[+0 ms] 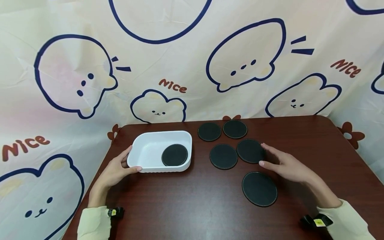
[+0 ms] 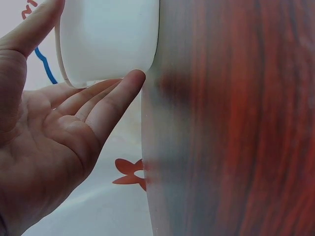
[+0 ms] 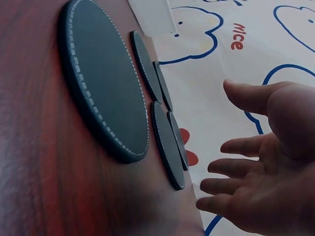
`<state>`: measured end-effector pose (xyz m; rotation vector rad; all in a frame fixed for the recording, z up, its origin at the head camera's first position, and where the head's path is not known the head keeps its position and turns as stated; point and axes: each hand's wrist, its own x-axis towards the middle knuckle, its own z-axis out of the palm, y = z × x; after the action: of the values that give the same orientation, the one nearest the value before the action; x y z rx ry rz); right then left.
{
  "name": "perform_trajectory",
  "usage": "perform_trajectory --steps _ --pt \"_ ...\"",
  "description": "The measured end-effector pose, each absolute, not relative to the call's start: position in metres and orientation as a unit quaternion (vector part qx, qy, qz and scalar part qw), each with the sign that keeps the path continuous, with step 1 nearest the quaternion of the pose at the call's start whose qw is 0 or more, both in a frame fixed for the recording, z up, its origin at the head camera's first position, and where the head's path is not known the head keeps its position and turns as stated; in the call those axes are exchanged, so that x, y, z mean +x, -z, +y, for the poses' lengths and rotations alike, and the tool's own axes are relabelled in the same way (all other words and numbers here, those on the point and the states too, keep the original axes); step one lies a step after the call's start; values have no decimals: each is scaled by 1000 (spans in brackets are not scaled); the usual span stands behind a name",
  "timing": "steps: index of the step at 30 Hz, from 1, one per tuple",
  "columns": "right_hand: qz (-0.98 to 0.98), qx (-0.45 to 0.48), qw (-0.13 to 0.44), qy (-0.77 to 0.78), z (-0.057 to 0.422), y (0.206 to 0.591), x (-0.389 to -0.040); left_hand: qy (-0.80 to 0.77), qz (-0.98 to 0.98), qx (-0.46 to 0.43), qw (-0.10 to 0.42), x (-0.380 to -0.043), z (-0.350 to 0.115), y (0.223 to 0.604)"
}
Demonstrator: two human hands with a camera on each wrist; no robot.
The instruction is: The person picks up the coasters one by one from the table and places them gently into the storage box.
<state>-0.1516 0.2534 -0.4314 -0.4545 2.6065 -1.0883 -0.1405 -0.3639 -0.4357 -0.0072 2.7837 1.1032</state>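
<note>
My left hand (image 1: 115, 168) holds the left end of a white rectangular tray (image 1: 142, 156), thumb at the near rim and fingers along the end wall. In the left wrist view, fingertips press the outside of the white tray (image 2: 108, 39). One black round coaster (image 1: 174, 155) lies inside at the right. My right hand (image 1: 289, 166) hovers with spread fingers by the right edge of another coaster (image 1: 249, 151). The right wrist view shows nothing between thumb and fingers of that hand (image 3: 266, 162). The nearest coaster (image 3: 106, 81) there has pale edge stitching.
More black coasters lie flat on the dark brown table (image 1: 192, 206): one (image 1: 259, 189) nearer me, one (image 1: 223, 156) left of the right hand's coaster, and two (image 1: 209, 131) side by side at the back edge. A cartoon-printed cloth (image 1: 198, 100) hangs behind the table.
</note>
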Motion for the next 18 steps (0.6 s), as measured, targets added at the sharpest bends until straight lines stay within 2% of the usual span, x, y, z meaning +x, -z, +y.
perform_trajectory --steps 12,18 --pt "910 -198 144 336 261 436 -136 -366 928 -2 71 -140 -363 435" --pt "919 -212 127 306 261 440 -128 -367 928 -2 70 -140 -363 435"
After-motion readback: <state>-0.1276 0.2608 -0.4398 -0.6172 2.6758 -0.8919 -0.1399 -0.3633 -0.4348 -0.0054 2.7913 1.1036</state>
